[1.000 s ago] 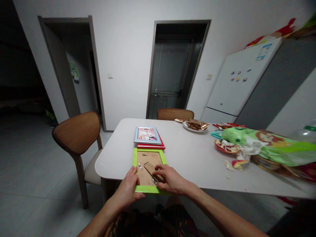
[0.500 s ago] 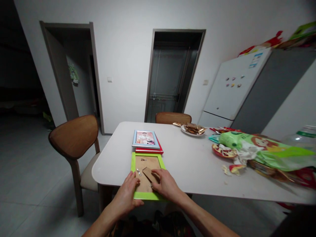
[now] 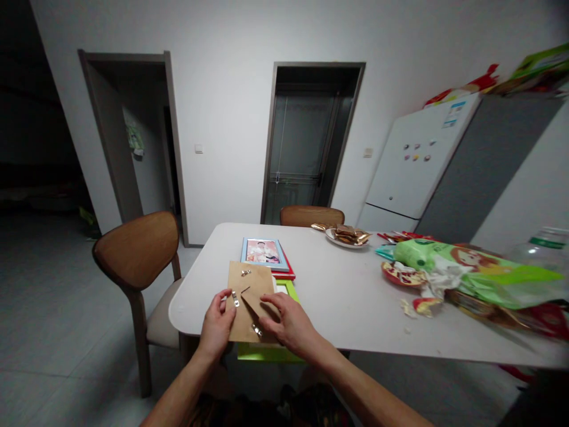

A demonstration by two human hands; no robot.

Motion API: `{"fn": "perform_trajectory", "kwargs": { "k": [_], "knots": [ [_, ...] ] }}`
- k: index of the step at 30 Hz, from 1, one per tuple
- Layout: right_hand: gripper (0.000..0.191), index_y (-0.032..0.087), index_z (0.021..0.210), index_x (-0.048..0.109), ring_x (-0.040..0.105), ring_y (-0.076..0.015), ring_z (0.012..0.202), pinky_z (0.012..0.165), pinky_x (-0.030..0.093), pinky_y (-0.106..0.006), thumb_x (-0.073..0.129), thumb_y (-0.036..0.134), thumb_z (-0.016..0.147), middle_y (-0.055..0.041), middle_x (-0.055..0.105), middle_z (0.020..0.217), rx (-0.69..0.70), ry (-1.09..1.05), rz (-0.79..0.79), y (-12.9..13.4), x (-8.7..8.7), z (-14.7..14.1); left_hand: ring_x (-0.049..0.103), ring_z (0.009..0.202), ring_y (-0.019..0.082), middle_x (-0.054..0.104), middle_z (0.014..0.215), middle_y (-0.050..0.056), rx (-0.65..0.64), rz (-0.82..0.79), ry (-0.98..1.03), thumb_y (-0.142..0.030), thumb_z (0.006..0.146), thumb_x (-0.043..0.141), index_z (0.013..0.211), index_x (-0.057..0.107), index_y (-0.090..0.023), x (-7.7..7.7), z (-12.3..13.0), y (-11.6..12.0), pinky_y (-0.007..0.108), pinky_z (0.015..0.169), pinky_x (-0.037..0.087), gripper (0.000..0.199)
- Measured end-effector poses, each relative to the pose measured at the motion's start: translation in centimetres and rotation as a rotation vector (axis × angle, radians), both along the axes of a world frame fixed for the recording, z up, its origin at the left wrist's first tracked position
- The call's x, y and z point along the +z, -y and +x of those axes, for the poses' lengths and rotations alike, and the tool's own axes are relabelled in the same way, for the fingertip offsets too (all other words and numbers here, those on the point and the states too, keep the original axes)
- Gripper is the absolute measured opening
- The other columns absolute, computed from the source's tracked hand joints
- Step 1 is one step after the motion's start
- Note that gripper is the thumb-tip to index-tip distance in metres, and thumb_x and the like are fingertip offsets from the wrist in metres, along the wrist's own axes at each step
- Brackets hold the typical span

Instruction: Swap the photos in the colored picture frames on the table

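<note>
A brown backing board (image 3: 251, 286) with small metal clips and a stand flap is held up over the green frame (image 3: 270, 354), hiding much of it. My left hand (image 3: 217, 325) grips the board's left edge between thumb and fingers. At the right, my right hand (image 3: 287, 317) pinches the flap and the board near its lower right part. Just behind, a light blue frame (image 3: 283, 258) with a photo in it lies on a red frame (image 3: 287, 275).
The white table (image 3: 338, 296) bears a plate of wrapped snacks (image 3: 349, 237), a cut pomegranate (image 3: 402, 274) and a green plastic bag (image 3: 480, 261) on the right. Wooden chairs stand at the left (image 3: 137, 252) and far side (image 3: 311, 215).
The backing board has come up out of the green frame and shifted left, with both hands on it. Part of the frame's inside now shows.
</note>
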State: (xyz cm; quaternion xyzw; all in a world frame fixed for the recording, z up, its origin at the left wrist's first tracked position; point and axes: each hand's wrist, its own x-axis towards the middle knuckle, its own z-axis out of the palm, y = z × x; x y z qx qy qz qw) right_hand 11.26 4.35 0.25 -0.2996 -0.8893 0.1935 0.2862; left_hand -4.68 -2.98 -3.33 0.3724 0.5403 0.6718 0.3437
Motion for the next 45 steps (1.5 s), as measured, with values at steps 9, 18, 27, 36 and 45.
{"fn": "perform_trajectory", "kwargs": {
  "k": [9, 18, 27, 36, 45],
  "knots": [
    [0.038, 0.012, 0.107, 0.053, 0.052, -0.0202, 0.087, 0.077, 0.037, -0.029, 0.047, 0.028, 0.072, -0.0118, 0.055, 0.097, -0.376, 0.227, -0.019, -5.0, -4.4, 3.8, 0.058, 0.05, 0.011, 0.062, 0.067, 0.001, 0.196, -0.125, 0.235, -0.005, 0.071, 0.049, 0.1, 0.044, -0.016, -0.8, -6.4, 2.7, 0.02, 0.045, 0.045, 0.032],
    [0.039, 0.011, 0.111, 0.051, 0.051, -0.0194, 0.089, 0.079, 0.036, -0.028, 0.043, 0.027, 0.076, -0.011, 0.058, 0.097, -0.199, 0.086, -0.049, -3.1, -3.9, 0.9, 0.06, 0.05, 0.014, 0.062, 0.067, 0.001, 0.114, -0.083, 0.327, -0.007, 0.072, 0.047, 0.106, 0.041, -0.018, 0.0, -3.8, 2.5, 0.023, 0.044, 0.047, 0.036],
    [0.047, 0.019, 0.105, 0.052, 0.047, -0.0237, 0.093, 0.076, 0.033, -0.031, 0.06, 0.036, 0.062, -0.0085, 0.057, 0.1, 0.109, 0.178, 0.02, 0.5, -3.7, -1.6, 0.061, 0.052, 0.015, 0.061, 0.067, 0.0, 0.043, -0.098, 0.397, -0.007, 0.07, 0.047, 0.105, 0.041, -0.019, -0.4, -2.5, 1.5, 0.023, 0.044, 0.048, 0.037],
    [0.038, 0.019, 0.101, 0.053, 0.048, -0.0211, 0.088, 0.074, 0.031, -0.03, 0.052, 0.037, 0.068, -0.0077, 0.056, 0.097, 0.069, 0.206, 0.092, 0.7, -4.5, -1.6, 0.06, 0.051, 0.013, 0.062, 0.067, 0.002, 0.015, -0.161, 0.461, -0.006, 0.072, 0.045, 0.1, 0.044, -0.016, -2.1, -2.4, 1.3, 0.022, 0.045, 0.047, 0.03],
    [0.026, 0.019, 0.078, 0.058, 0.047, -0.0199, 0.092, 0.082, 0.024, -0.037, 0.04, 0.038, 0.078, -0.0054, 0.058, 0.093, 0.086, 0.48, 0.131, -1.4, -3.2, 1.4, 0.059, 0.048, 0.014, 0.062, 0.065, 0.002, 0.186, -0.182, 0.342, -0.006, 0.07, 0.045, 0.101, 0.044, -0.017, -0.9, -5.9, 2.7, 0.023, 0.044, 0.046, 0.034]
  ]
}}
